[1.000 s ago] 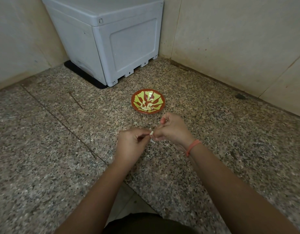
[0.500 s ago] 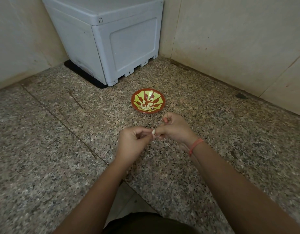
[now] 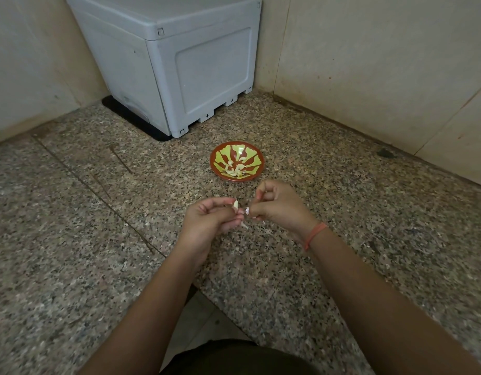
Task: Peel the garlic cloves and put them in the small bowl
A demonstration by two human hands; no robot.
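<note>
Just above a speckled granite counter [image 3: 98, 212], a pale garlic clove [image 3: 236, 204] is pinched between the thumb and fingertips of the left hand [image 3: 212, 220]. A scrap of papery skin [image 3: 247, 211] is gripped by the curled fingers of the right hand [image 3: 280, 209], at three o'clock of the clove. Peeled cloves [image 3: 235, 170] are seen in the small bowl [image 3: 257, 163], at twelve o'clock from the hands.

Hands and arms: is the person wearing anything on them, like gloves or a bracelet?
No gloves and no sleeves show. The right hand has a thin orange band round its wrist. The left hand and its wrist wear nothing that I can see.
</note>
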